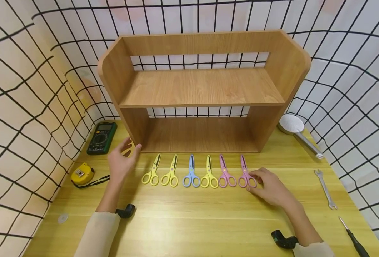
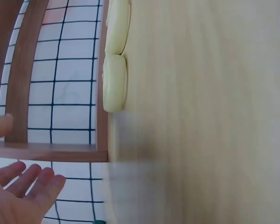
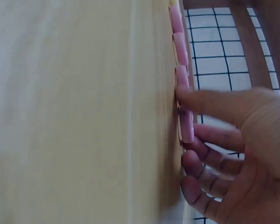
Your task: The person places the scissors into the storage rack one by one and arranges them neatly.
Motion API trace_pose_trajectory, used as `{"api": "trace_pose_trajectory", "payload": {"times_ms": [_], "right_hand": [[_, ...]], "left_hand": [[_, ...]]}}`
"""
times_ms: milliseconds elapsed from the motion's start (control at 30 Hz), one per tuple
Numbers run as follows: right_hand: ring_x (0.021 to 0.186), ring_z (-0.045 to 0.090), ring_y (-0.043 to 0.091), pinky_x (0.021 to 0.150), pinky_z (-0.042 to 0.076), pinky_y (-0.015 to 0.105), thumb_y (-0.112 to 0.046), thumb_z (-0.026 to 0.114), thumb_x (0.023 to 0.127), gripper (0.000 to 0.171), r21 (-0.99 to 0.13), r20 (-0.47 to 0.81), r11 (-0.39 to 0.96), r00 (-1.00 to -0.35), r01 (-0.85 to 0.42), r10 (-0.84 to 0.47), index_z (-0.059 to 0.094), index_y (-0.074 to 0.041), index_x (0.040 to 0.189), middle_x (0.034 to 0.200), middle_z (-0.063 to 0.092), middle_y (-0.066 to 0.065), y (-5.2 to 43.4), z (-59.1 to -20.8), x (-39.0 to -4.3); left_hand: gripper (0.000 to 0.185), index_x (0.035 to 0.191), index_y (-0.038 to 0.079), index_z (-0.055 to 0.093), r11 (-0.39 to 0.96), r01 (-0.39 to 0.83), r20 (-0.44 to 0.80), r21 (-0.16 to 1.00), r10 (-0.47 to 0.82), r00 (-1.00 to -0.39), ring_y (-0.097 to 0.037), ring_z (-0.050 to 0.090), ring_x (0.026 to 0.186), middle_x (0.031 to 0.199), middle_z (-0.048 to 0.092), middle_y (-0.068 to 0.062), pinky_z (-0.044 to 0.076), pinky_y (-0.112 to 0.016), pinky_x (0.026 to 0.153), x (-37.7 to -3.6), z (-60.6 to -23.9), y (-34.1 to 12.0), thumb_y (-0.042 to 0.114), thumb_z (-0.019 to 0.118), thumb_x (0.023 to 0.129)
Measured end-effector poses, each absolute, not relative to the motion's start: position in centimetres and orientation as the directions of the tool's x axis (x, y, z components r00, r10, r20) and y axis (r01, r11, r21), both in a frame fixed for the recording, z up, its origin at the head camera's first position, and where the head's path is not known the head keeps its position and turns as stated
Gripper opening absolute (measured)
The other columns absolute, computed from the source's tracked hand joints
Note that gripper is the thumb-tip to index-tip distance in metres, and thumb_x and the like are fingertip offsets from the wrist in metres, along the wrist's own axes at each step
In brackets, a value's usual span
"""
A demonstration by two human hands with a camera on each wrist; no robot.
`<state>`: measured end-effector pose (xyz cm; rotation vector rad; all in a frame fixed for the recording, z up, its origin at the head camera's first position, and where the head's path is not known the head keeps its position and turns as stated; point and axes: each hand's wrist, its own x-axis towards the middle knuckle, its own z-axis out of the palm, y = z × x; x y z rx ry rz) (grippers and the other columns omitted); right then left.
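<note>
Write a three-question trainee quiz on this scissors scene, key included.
1. How many scissors lie in the row in front of the wooden shelf?
2. True or false: the left hand holds the tape measure.
3. Which scissors does the right hand touch: A) blue scissors, B) rightmost pink scissors, C) leftmost yellow scissors?

Key: 1. Six: three yellow, one blue, two pink. 2. False; it is open and holds nothing, near the shelf's corner. 3. B, at the handle.
</note>
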<state>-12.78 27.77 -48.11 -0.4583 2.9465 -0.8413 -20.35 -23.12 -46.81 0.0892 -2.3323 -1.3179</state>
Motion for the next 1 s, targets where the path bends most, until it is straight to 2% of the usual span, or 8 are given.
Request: {"api": "trace_pose_trajectory", "payload": {"times_ms": [167,233,333,433,567,700,833,1000], "right_hand": [[0.084,0.055,0.015,0.072,0.047,0.028,-0.021,0.083,0.086,0.037,-0.551,0.012,0.811,-0.974,-0.195,-0.226,0.071,0.0,0.114,0.094,0.064,0.005,27.3,-48.1,-13.2],[0.082,0.057,0.014,0.07,0.048,0.026,-0.02,0.082,0.085,0.036,-0.581,-0.006,0.799,-0.981,-0.154,-0.194,0.071,0.0,0.112,0.092,0.066,0.004,27.1,-48.0,-13.2],[0.079,0.061,0.013,0.068,0.05,0.023,-0.022,0.083,0.085,0.037,-0.636,-0.039,0.766,-0.988,-0.092,-0.15,0.069,0.0,0.112,0.087,0.067,0.002,27.0,-47.8,-13.2],[0.078,0.064,0.012,0.067,0.05,0.024,-0.027,0.082,0.086,0.042,-0.679,-0.079,0.733,-0.99,-0.033,-0.118,0.068,-0.002,0.116,0.085,0.07,0.0,27.0,-47.6,-13.0],[0.077,0.069,0.011,0.066,0.052,0.024,-0.023,0.08,0.087,0.041,-0.742,-0.092,0.671,-0.992,0.007,-0.091,0.068,-0.003,0.121,0.085,0.075,0.001,26.8,-47.1,-12.9],[0.077,0.072,0.01,0.066,0.057,0.025,-0.016,0.08,0.088,0.04,-0.826,-0.056,0.564,-0.992,-0.016,-0.11,0.068,0.0,0.122,0.088,0.076,0.007,25.9,-45.0,-12.4],[0.078,0.072,0.013,0.069,0.06,0.029,-0.017,0.082,0.089,0.041,-0.89,0.001,0.45,-0.985,-0.08,-0.173,0.067,0.0,0.123,0.091,0.074,0.011,24.3,-41.4,-11.9],[0.078,0.071,0.016,0.073,0.06,0.027,-0.011,0.081,0.089,0.035,-0.919,0.146,0.328,-0.962,-0.218,-0.23,0.068,-0.001,0.12,0.091,0.074,0.01,21.8,-36.4,-12.2]], "left_hand": [[0.042,0.134,0.01,0.069,0.516,0.143,0.344,0.844,-0.317,-0.884,-0.029,0.071,0.114,0.124,0.074,-0.013,0.059,-0.045,0.092,-21.3,-47.1,-23.2,0.028,0.073,0.097],[0.038,0.132,0.01,0.07,0.544,0.122,0.353,0.83,-0.343,-0.87,-0.027,0.072,0.111,0.121,0.076,-0.011,0.059,-0.033,0.087,-21.6,-47.2,-23.3,0.028,0.071,0.099],[0.035,0.13,0.009,0.072,0.569,0.109,0.372,0.815,-0.37,-0.851,-0.026,0.073,0.108,0.118,0.077,-0.01,0.051,-0.013,0.077,-21.8,-47.4,-23.4,0.029,0.069,0.101],[0.033,0.127,0.009,0.073,0.568,0.114,0.384,0.815,-0.381,-0.841,-0.025,0.074,0.106,0.116,0.078,-0.01,0.043,-0.004,0.072,-21.9,-47.4,-23.4,0.028,0.07,0.1],[0.03,0.124,0.006,0.074,0.548,0.126,0.389,0.827,-0.395,-0.832,-0.027,0.075,0.104,0.112,0.078,-0.012,0.043,-0.004,0.07,-22.0,-47.4,-23.3,0.023,0.072,0.098],[0.029,0.122,0.005,0.075,0.54,0.128,0.391,0.832,-0.408,-0.825,-0.028,0.075,0.102,0.111,0.078,-0.013,0.046,-0.007,0.071,-22.2,-47.5,-23.3,0.02,0.073,0.098],[0.029,0.122,0.007,0.075,0.539,0.12,0.387,0.834,-0.415,-0.823,-0.024,0.075,0.101,0.111,0.079,-0.011,0.047,-0.01,0.073,-22.4,-47.6,-23.3,0.022,0.073,0.098],[0.029,0.123,0.009,0.075,0.535,0.118,0.381,0.836,-0.414,-0.826,-0.022,0.074,0.1,0.111,0.079,-0.009,0.053,-0.024,0.078,-22.5,-47.7,-23.3,0.024,0.073,0.098]]}}
